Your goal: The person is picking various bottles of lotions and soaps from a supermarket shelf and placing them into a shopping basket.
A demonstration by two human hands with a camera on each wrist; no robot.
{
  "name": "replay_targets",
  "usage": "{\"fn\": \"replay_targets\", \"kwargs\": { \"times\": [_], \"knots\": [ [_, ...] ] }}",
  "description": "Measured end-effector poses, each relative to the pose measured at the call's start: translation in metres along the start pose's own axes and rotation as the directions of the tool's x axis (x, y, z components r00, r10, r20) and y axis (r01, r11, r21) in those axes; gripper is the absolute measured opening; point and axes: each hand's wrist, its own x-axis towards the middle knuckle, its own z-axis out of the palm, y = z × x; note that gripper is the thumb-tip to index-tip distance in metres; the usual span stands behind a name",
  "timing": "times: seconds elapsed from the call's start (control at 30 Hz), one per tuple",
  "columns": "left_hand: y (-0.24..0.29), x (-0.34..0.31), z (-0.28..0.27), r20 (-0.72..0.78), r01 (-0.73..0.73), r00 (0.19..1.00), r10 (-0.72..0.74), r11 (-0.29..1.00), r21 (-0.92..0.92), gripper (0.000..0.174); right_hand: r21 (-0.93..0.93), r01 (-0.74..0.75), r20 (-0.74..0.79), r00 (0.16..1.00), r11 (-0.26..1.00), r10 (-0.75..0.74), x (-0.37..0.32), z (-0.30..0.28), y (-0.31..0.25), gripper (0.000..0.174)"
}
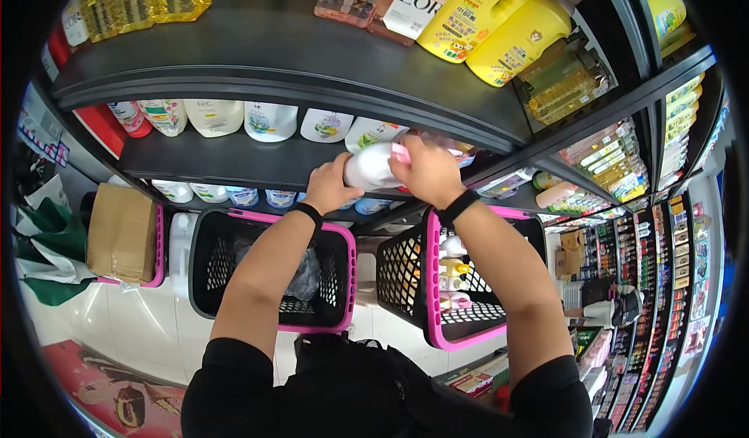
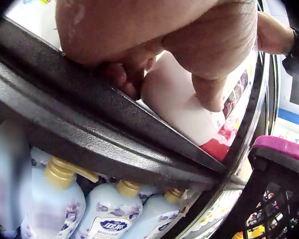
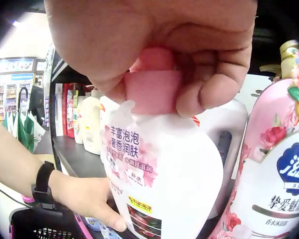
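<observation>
A white bottle with a pink cap (image 1: 372,168) is held between both hands at the edge of the lower shelf. The right hand (image 1: 429,171) grips the pink cap (image 3: 153,92) from above, fingers curled round it. Low on the bottle's body, the left hand (image 1: 331,186) holds its side, with the thumb along the white surface in the left wrist view. Pink flowers and printed text show on the bottle's front (image 3: 164,164). Beside it in the right wrist view stands a pink floral bottle (image 3: 274,164).
Below the shelf stand a black basket with pink rim (image 1: 350,282) and another basket (image 1: 431,282) holding several bottles. Yellow jugs (image 1: 519,40) stand on the upper shelf (image 1: 257,48). Pump bottles (image 2: 109,209) line the shelf beneath. A cardboard box (image 1: 121,231) is at left.
</observation>
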Motion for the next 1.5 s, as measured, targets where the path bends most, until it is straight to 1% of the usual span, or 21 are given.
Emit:
{"fn": "replay_targets", "kwargs": {
  "times": [0.03, 0.2, 0.3, 0.33, 0.43, 0.47, 0.5, 0.57, 0.63, 0.7, 0.77, 0.83, 0.9, 0.93, 0.97, 1.03, 1.1, 1.23, 1.3, 1.4, 1.5],
  "knots": [
    [0.000, 0.001, 0.002, -0.008, 0.006, 1.000, -0.006, 1.000, 0.002, 0.087, -0.036, -0.062, 0.065, 0.996, 0.997, 0.064, 0.007, -0.005, -0.005, 0.040],
    [0.001, 0.007, 0.007, -0.027, 0.025, 0.999, -0.024, 0.999, 0.025, 0.083, -0.100, -0.111, 0.206, 0.970, 0.989, 0.130, 0.029, 0.007, 0.007, 0.047],
    [0.004, 0.007, 0.009, -0.036, 0.020, 0.999, -0.019, 0.999, 0.039, 0.079, -0.111, -0.048, 0.197, 0.978, 0.993, 0.069, 0.027, 0.003, 0.006, 0.052],
    [0.005, 0.006, 0.009, -0.044, 0.019, 0.999, -0.017, 0.999, 0.044, 0.077, -0.070, 0.025, 0.084, 0.996, 0.997, -0.019, 0.021, 0.013, 0.013, 0.050],
    [0.007, 0.007, 0.007, -0.032, 0.003, 0.999, -0.002, 1.000, 0.020, 0.073, 0.165, -0.080, -0.145, 0.984, 0.983, 0.104, -0.011, 0.021, 0.007, 0.056],
    [0.009, 0.006, 0.006, -0.047, -0.009, 0.999, 0.010, 1.000, 0.023, 0.071, 0.300, -0.161, -0.047, 0.982, 0.940, 0.183, -0.030, 0.011, 0.000, 0.066],
    [0.011, 0.006, 0.007, -0.057, -0.009, 0.998, 0.011, 0.999, 0.035, 0.071, 0.389, -0.090, -0.104, 0.985, 0.917, 0.141, -0.051, 0.004, -0.003, 0.065],
    [0.015, 0.005, 0.008, -0.084, -0.012, 0.996, 0.017, 0.998, 0.062, 0.071, 0.426, -0.158, -0.044, 0.980, 0.891, 0.195, -0.111, 0.003, 0.001, 0.070],
    [0.013, 0.004, 0.010, -0.083, -0.004, 0.996, 0.011, 0.996, 0.087, 0.071, 0.464, -0.221, 0.053, 0.974, 0.858, 0.222, -0.171, -0.002, 0.013, 0.062],
    [0.006, 0.007, 0.017, -0.076, -0.004, 0.997, 0.013, 0.993, 0.119, 0.071, 0.474, -0.295, 0.177, 0.955, 0.830, 0.239, -0.237, 0.008, 0.042, 0.045],
    [0.012, 0.001, 0.021, -0.135, -0.020, 0.990, 0.029, 0.998, 0.068, 0.073, 0.477, -0.374, 0.303, 0.919, 0.796, 0.250, -0.291, -0.007, 0.059, 0.035],
    [0.002, -0.003, 0.032, -0.138, -0.030, 0.990, 0.003, 0.982, -0.189, 0.084, 0.542, -0.470, 0.378, 0.877, 0.697, 0.298, -0.333, -0.035, 0.070, 0.039],
    [-0.008, -0.017, 0.052, -0.309, -0.059, 0.951, 0.012, 0.988, -0.141, 0.095, 0.570, -0.458, 0.283, 0.889, 0.682, 0.361, -0.389, -0.024, 0.102, 0.037],
    [0.010, -0.033, 0.054, -0.287, 0.046, 0.955, -0.072, 0.994, -0.098, 0.101, 0.550, -0.514, 0.291, 0.857, 0.658, 0.426, -0.403, -0.038, 0.106, 0.037],
    [0.015, -0.047, 0.065, -0.313, 0.053, 0.946, -0.079, 0.995, -0.089, 0.094, 0.560, -0.522, 0.250, 0.847, 0.643, 0.470, -0.419, -0.040, 0.113, 0.033],
    [0.044, -0.084, 0.088, -0.275, 0.012, 0.960, -0.046, 0.992, -0.124, 0.088, 0.539, -0.476, 0.159, 0.868, 0.695, 0.471, -0.454, -0.034, 0.133, 0.029],
    [0.096, -0.121, 0.111, -0.102, 0.101, 0.987, -0.127, 0.969, -0.227, 0.082, 0.511, -0.457, 0.099, 0.873, 0.728, 0.478, -0.473, -0.034, 0.149, 0.028],
    [0.177, -0.160, 0.156, 0.150, 0.139, 0.984, -0.092, 0.931, -0.338, 0.076, 0.491, -0.449, -0.006, 0.855, 0.746, 0.519, -0.492, -0.037, 0.186, 0.026],
    [0.206, -0.165, 0.168, 0.093, -0.036, 0.995, 0.023, 0.991, 0.131, 0.080, 0.476, -0.422, -0.063, 0.859, 0.772, 0.508, -0.500, -0.033, 0.204, 0.026],
    [0.240, -0.170, 0.177, 0.118, -0.008, 0.992, -0.040, 0.926, 0.378, 0.081, 0.418, -0.396, -0.074, 0.882, 0.817, 0.466, -0.507, -0.021, 0.220, 0.021],
    [0.240, -0.168, 0.176, 0.152, 0.000, 0.986, -0.062, 0.926, 0.376, 0.080, 0.404, -0.357, -0.119, 0.892, 0.842, 0.435, -0.508, -0.013, 0.217, 0.019]
  ]
}}
